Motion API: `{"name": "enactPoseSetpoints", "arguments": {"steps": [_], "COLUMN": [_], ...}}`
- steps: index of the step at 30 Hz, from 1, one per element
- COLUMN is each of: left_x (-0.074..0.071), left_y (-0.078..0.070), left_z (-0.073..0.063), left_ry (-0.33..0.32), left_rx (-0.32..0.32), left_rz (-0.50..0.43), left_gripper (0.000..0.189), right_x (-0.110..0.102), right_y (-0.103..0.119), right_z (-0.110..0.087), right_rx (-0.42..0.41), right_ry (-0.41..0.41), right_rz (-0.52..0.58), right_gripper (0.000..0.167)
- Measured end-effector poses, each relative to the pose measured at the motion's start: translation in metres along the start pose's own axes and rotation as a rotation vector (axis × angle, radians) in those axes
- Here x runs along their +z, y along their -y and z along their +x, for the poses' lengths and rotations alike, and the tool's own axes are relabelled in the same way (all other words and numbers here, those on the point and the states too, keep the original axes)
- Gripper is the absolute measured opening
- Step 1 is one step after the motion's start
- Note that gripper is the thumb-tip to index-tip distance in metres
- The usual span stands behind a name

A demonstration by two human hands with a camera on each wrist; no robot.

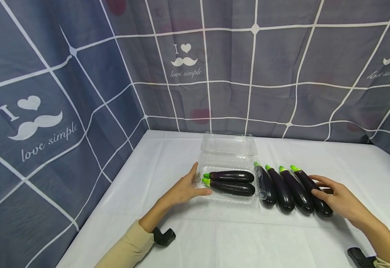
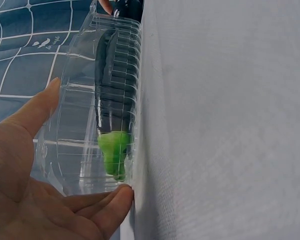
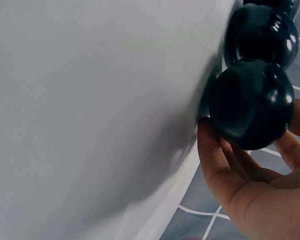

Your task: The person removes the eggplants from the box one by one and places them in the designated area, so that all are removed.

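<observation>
A person's left hand (image 1: 186, 189) rests against the end of a clear plastic container (image 1: 226, 198), its fingers spread and loosely straight, while the right hand (image 1: 340, 199) grips the rightmost eggplant (image 1: 307, 184) between thumb and fingers on a desk (image 1: 221, 230) draped in white cloth.

The container sits just right of the left fingers, its transparent lid (image 1: 229, 146) folded open beyond them. Inside, a far eggplant (image 1: 232, 175) and a near eggplant (image 1: 232, 188) lie side by side, green stem ends turned toward the left fingers.

Between the two hands, to the left of the right fingers, three more eggplants line up slantwise: a third-in-row eggplant (image 1: 296, 190) just beside the gripped one, then a second-in-row eggplant (image 1: 283, 191), then a first-in-row eggplant (image 1: 266, 190), farthest from the right fingers, with clear plastic showing over its side. All four of the row point their green ends away from the person.

A beige sleeve (image 1: 128, 245) covers the forearm behind the left fingers. Well beyond both hands hangs a gray-blue curtain (image 1: 228, 56) with white grid lines and the printed words "love simple."
</observation>
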State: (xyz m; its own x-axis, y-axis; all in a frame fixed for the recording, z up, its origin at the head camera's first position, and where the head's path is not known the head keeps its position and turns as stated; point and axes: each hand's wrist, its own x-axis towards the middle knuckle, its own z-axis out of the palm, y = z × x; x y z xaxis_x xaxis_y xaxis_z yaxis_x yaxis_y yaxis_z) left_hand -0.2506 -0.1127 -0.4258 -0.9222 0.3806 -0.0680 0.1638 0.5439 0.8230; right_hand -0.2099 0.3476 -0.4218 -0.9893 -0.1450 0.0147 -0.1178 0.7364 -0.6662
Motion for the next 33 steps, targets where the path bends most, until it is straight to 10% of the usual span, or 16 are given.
{"name": "enactPoseSetpoints", "arguments": {"steps": [33], "left_x": [0.000], "left_y": [0.001], "left_z": [0.000], "left_ry": [0.006], "left_rx": [-0.001], "left_rz": [0.013], "left_gripper": [0.119], "right_x": [-0.005], "right_y": [0.005], "right_z": [-0.010], "right_rx": [-0.034], "right_ry": [0.068], "right_rz": [-0.103], "right_gripper": [0.046]}}
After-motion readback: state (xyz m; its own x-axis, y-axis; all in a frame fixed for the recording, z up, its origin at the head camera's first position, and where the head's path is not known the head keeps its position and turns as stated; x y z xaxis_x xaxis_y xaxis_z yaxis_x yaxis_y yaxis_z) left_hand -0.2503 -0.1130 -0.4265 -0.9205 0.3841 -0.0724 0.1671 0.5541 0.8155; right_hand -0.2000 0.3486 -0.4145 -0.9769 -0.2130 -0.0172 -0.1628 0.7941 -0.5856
